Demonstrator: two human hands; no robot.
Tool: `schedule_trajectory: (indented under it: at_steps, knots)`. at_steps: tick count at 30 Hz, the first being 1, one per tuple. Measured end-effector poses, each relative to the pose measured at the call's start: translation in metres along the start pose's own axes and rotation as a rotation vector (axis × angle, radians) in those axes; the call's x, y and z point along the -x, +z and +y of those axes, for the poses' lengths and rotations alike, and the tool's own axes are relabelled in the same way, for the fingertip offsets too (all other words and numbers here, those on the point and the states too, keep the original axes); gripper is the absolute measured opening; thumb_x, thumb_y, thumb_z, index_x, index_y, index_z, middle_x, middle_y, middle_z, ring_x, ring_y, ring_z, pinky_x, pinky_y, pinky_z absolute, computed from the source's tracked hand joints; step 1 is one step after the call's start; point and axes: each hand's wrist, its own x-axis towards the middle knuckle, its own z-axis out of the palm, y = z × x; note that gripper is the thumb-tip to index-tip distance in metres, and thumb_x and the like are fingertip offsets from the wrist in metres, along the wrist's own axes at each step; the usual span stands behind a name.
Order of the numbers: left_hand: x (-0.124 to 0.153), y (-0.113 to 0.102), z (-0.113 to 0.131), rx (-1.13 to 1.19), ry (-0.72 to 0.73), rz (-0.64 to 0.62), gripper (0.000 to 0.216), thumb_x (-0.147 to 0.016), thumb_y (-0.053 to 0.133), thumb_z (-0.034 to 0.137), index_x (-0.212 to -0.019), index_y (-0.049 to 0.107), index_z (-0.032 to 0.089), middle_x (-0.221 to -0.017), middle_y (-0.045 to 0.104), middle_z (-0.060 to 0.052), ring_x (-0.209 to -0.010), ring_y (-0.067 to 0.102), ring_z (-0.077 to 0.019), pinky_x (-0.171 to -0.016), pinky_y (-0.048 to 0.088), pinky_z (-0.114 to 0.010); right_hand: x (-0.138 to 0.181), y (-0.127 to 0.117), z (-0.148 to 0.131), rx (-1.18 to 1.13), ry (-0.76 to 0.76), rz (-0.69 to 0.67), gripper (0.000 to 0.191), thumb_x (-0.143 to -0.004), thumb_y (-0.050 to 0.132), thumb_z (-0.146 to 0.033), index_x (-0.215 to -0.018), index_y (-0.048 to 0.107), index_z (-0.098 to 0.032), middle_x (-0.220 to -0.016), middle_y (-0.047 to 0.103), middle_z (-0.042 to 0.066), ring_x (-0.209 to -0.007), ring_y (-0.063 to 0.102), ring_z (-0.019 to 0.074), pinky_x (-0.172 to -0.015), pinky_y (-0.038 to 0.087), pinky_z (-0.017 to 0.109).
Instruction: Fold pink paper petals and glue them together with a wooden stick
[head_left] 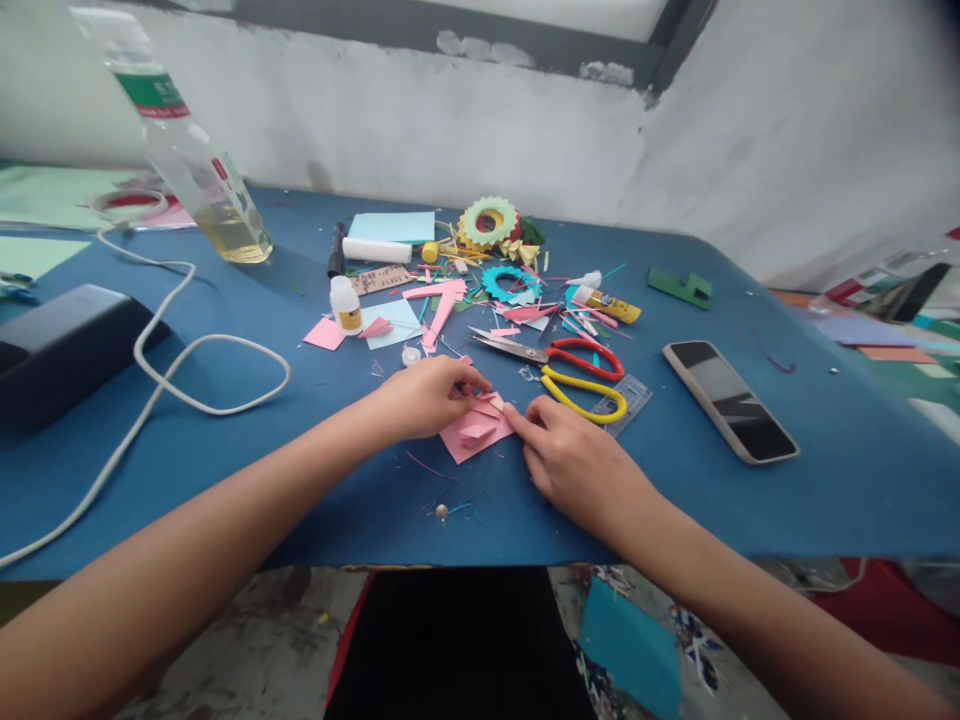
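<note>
A small square of pink paper (466, 448), with folded pink pieces standing up on it, lies near the front of the blue table. My left hand (435, 397) is closed at its upper left edge, fingertips pinched on the paper. From the right, my right hand (574, 455) presses its index fingertip against the paper's upper right edge, the other fingers curled in. Just behind lie scissors (536, 352) with one red and one yellow handle, blades apart. A white glue bottle (346, 305) without a cap stands behind my left hand, a small white cap (410, 356) near it.
Paper scraps and strips (442, 310) are heaped at the back centre, by a turquoise toothed paper ring (511, 285) and a yellow tube (611, 305). A phone (731, 402) lies right. At left are a tall bottle (225, 225), a white cable (154, 345) and a dark box (75, 345).
</note>
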Motion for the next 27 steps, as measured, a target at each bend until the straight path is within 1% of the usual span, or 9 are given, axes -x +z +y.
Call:
schedule_trajectory:
  at_steps: [5, 8, 12, 16, 18, 21, 24, 27]
  knots:
    - [0.000, -0.002, 0.003, 0.023, 0.009, 0.009, 0.033, -0.072, 0.050, 0.010, -0.098, 0.070, 0.013, -0.064, 0.064, -0.002, -0.057, 0.051, -0.0120, -0.056, 0.040, -0.023, 0.002, 0.001, 0.005, -0.023, -0.021, 0.013, 0.040, -0.086, 0.034, -0.009, -0.118, 0.057, -0.006, -0.086, 0.056, 0.012, -0.072, 0.051, 0.0182, -0.065, 0.049, 0.031]
    - [0.001, -0.005, 0.004, 0.034, 0.007, -0.013, 0.033, -0.072, 0.050, 0.010, -0.098, 0.070, 0.010, -0.067, 0.066, -0.004, -0.057, 0.052, -0.0116, -0.056, 0.041, -0.023, 0.002, 0.003, 0.008, -0.040, -0.041, 0.029, 0.041, -0.085, 0.035, -0.008, -0.119, 0.057, -0.005, -0.085, 0.056, 0.012, -0.072, 0.052, 0.0187, -0.065, 0.049, 0.033]
    - [0.001, -0.005, 0.002, 0.038, 0.007, -0.027, 0.033, -0.074, 0.049, 0.013, -0.100, 0.070, 0.011, -0.076, 0.070, -0.007, -0.062, 0.056, -0.0135, -0.060, 0.043, -0.025, -0.005, 0.007, 0.010, -0.068, -0.057, 0.063, 0.040, -0.085, 0.036, -0.008, -0.119, 0.057, -0.003, -0.086, 0.056, 0.014, -0.073, 0.052, 0.0200, -0.065, 0.049, 0.034]
    - [0.001, -0.001, -0.002, 0.034, 0.036, -0.029, 0.031, -0.077, 0.051, 0.018, -0.102, 0.070, 0.014, -0.085, 0.071, -0.009, -0.072, 0.060, -0.0162, -0.071, 0.046, -0.029, -0.009, 0.009, 0.010, -0.123, -0.059, 0.110, 0.039, -0.085, 0.037, -0.009, -0.118, 0.057, -0.003, -0.085, 0.056, 0.014, -0.074, 0.052, 0.0199, -0.069, 0.049, 0.033]
    - [0.002, 0.000, -0.003, 0.030, 0.045, -0.016, 0.031, -0.077, 0.052, 0.018, -0.103, 0.070, 0.017, -0.088, 0.071, -0.008, -0.076, 0.060, -0.0163, -0.077, 0.045, -0.030, -0.008, 0.010, 0.010, -0.153, -0.057, 0.135, 0.038, -0.086, 0.036, -0.009, -0.117, 0.058, -0.004, -0.085, 0.056, 0.013, -0.074, 0.052, 0.0197, -0.070, 0.050, 0.033]
    - [0.004, 0.001, -0.002, 0.037, 0.045, -0.003, 0.031, -0.077, 0.052, 0.017, -0.103, 0.069, 0.018, -0.090, 0.070, -0.008, -0.078, 0.060, -0.0163, -0.082, 0.045, -0.032, -0.006, 0.009, 0.010, -0.192, -0.055, 0.167, 0.038, -0.086, 0.036, -0.010, -0.115, 0.059, -0.004, -0.085, 0.057, 0.013, -0.074, 0.053, 0.0197, -0.069, 0.050, 0.034]
    - [0.004, 0.001, -0.002, 0.063, 0.041, 0.000, 0.029, -0.076, 0.053, 0.017, -0.100, 0.070, 0.019, -0.089, 0.070, -0.007, -0.078, 0.060, -0.0166, -0.082, 0.044, -0.033, -0.004, 0.006, 0.009, -0.229, -0.048, 0.197, 0.039, -0.085, 0.036, -0.010, -0.115, 0.060, -0.003, -0.085, 0.057, 0.014, -0.075, 0.053, 0.0207, -0.068, 0.050, 0.035]
    - [0.003, 0.001, -0.002, 0.106, 0.025, -0.001, 0.027, -0.075, 0.055, 0.017, -0.097, 0.071, 0.017, -0.082, 0.070, -0.007, -0.075, 0.060, -0.0168, -0.077, 0.045, -0.032, -0.002, 0.002, 0.011, -0.279, -0.017, 0.223, 0.040, -0.084, 0.036, -0.012, -0.115, 0.061, -0.005, -0.085, 0.057, 0.014, -0.076, 0.053, 0.0219, -0.067, 0.049, 0.037]
